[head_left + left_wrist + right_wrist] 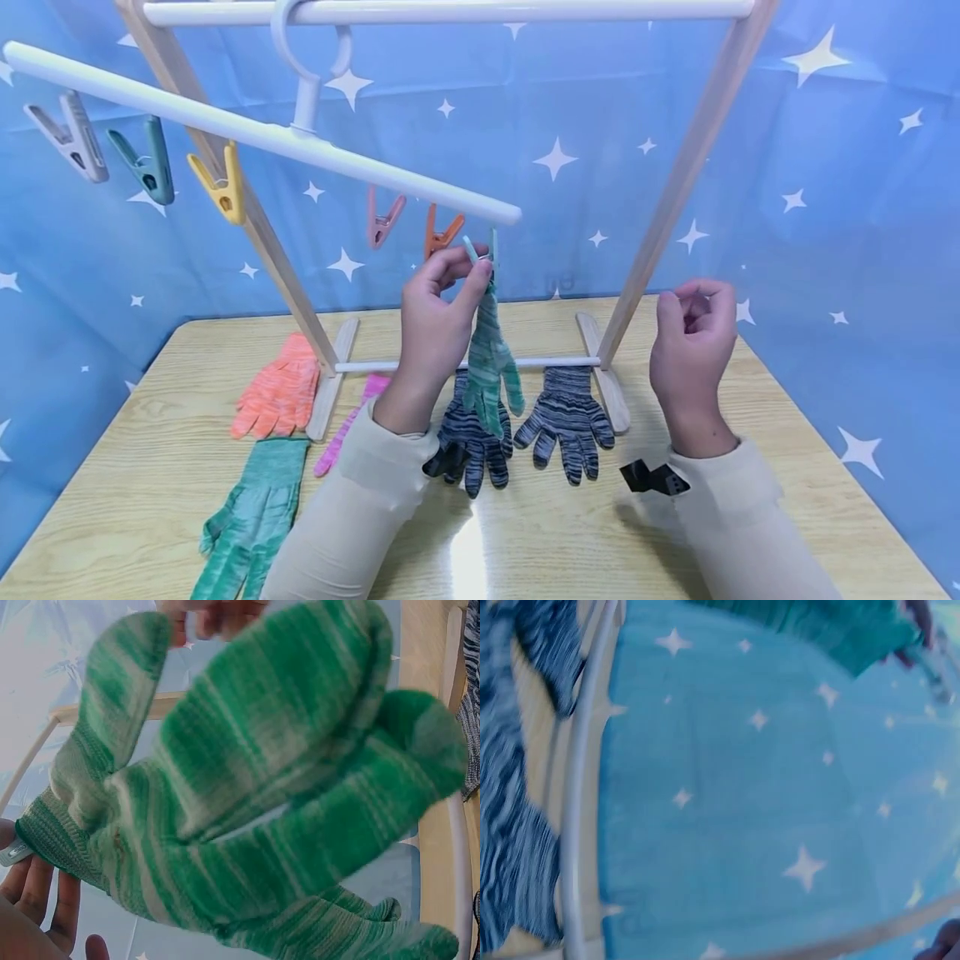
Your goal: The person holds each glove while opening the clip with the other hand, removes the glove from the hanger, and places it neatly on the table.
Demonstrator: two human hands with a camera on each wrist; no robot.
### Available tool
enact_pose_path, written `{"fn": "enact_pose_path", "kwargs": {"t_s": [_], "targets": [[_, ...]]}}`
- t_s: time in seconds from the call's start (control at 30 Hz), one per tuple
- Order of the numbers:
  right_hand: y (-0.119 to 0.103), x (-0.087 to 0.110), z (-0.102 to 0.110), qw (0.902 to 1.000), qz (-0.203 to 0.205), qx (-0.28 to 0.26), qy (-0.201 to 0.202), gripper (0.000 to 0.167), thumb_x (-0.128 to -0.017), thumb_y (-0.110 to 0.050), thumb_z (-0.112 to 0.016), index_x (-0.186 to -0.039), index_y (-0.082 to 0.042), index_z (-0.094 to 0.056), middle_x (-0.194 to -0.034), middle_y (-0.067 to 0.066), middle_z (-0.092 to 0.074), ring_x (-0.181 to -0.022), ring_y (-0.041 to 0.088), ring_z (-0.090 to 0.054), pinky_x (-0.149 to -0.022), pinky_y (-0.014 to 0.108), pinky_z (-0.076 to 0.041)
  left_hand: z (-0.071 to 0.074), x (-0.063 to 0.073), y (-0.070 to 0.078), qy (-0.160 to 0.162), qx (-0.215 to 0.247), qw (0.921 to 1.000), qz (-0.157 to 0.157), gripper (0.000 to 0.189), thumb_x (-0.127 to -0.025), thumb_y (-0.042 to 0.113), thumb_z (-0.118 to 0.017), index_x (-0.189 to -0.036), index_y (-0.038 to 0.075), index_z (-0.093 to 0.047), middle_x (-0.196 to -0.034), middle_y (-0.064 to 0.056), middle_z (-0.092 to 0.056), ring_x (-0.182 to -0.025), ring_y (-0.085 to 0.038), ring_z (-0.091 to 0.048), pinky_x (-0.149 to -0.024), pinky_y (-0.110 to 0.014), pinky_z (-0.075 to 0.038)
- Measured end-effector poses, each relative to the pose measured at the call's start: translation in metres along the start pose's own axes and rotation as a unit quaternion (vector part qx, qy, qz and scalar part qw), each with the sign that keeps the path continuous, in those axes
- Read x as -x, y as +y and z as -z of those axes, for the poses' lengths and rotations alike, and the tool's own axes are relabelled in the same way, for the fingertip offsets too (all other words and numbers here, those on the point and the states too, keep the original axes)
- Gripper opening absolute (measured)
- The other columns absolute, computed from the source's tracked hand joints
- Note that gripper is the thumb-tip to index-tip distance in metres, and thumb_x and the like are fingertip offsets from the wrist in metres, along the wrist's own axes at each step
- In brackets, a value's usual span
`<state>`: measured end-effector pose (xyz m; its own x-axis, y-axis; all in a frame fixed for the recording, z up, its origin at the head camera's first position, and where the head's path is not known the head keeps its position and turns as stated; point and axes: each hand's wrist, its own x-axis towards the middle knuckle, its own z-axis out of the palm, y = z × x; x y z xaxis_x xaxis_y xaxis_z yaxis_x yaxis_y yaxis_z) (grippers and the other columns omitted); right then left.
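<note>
In the head view my left hand (442, 308) pinches a mint clothespin (492, 243) just below the right end of a white hanger (405, 183). From that clothespin hangs a green-and-white striped knit glove (487, 358), fingers downward. The left wrist view has the glove (247, 750) filling most of the frame, its cuff at the clothespin (13, 852) between my fingers. Off to the right, beside the rack's post, my right hand (693, 350) is raised with its fingers loosely curled and nothing visible in it.
Grey, dark green, yellow, pink and orange clothespins (228, 187) hang along the tilted hanger. A wooden rack (675, 192) stands around the work. On the table (585, 542) lie orange (281, 387), green (258, 500), pink (352, 425) and dark striped gloves (567, 421).
</note>
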<state>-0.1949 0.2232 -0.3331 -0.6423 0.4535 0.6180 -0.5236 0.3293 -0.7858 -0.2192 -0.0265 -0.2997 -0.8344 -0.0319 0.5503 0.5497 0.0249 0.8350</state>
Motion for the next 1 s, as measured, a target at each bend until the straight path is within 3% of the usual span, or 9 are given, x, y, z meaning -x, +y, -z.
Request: {"fn": "enact_pose_path", "kwargs": {"t_s": [0.13, 0.3, 0.43, 0.57, 0.73, 1.0], "targets": [[-0.018, 0.012, -0.012, 0.9974, 0.043, -0.046, -0.035, 0.007, -0.095, -0.001, -0.051, -0.096, 0.002, -0.057, -0.067, -0.005, -0.046, -0.053, 0.008, -0.037, -0.049, 0.021, -0.030, 0.001, 0.001, -0.001, 0.001, 0.002, 1.0000, 0.003, 0.026, -0.098, 0.026, -0.065, -0.116, 0.007, -0.069, -0.112, -0.008, -0.073, -0.115, -0.013, -0.061, -0.108, -0.042, -0.041], [-0.037, 0.026, -0.031, 0.9878, 0.027, -0.081, -0.130, 0.008, -0.096, 0.004, -0.053, -0.099, 0.006, -0.060, -0.080, -0.002, -0.054, -0.065, 0.010, -0.047, -0.058, 0.019, -0.039, 0.001, 0.001, -0.001, -0.001, 0.008, 0.9999, 0.008, 0.027, -0.098, 0.027, -0.065, -0.116, 0.008, -0.069, -0.107, -0.009, -0.073, -0.115, -0.015, -0.060, -0.099, -0.041, -0.048], [-0.048, 0.034, -0.047, 0.9758, 0.004, -0.054, -0.212, 0.019, -0.098, -0.003, -0.054, -0.113, 0.007, -0.059, -0.100, 0.005, -0.061, -0.089, 0.012, -0.057, -0.078, 0.022, -0.047, 0.000, 0.002, 0.000, -0.003, 0.010, 0.9999, 0.008, 0.027, -0.097, 0.028, -0.065, -0.117, 0.010, -0.069, -0.105, -0.009, -0.073, -0.114, -0.015, -0.060, -0.091, -0.039, -0.051], [-0.056, 0.038, -0.061, 0.9608, -0.010, -0.028, -0.276, 0.030, -0.100, -0.014, -0.054, -0.127, -0.001, -0.058, -0.122, 0.013, -0.059, -0.113, 0.016, -0.055, -0.096, 0.030, -0.045, 0.000, 0.002, 0.001, -0.006, 0.012, 0.9999, 0.010, 0.028, -0.097, 0.029, -0.066, -0.118, 0.011, -0.069, -0.104, -0.008, -0.073, -0.114, -0.015, -0.059, -0.088, -0.039, -0.052], [-0.063, 0.041, -0.075, 0.9534, -0.010, -0.018, -0.301, 0.037, -0.100, -0.019, -0.056, -0.134, -0.004, -0.055, -0.129, 0.012, -0.058, -0.120, 0.020, -0.053, -0.099, 0.042, -0.045, 0.001, 0.002, 0.001, -0.008, 0.012, 0.9998, 0.013, 0.027, -0.097, 0.029, -0.066, -0.119, 0.012, -0.069, -0.105, -0.007, -0.074, -0.116, -0.014, -0.058, -0.091, -0.041, -0.051], [-0.064, 0.042, -0.085, 0.9515, -0.030, 0.023, -0.305, 0.041, -0.097, -0.023, -0.063, -0.135, -0.011, -0.054, -0.127, 0.008, -0.060, -0.113, 0.022, -0.058, -0.094, 0.044, -0.051, 0.003, 0.001, 0.002, -0.008, 0.020, 0.9996, 0.019, 0.028, -0.097, 0.028, -0.067, -0.119, 0.012, -0.069, -0.106, -0.008, -0.074, -0.118, -0.013, -0.059, -0.098, -0.041, -0.049]]}}
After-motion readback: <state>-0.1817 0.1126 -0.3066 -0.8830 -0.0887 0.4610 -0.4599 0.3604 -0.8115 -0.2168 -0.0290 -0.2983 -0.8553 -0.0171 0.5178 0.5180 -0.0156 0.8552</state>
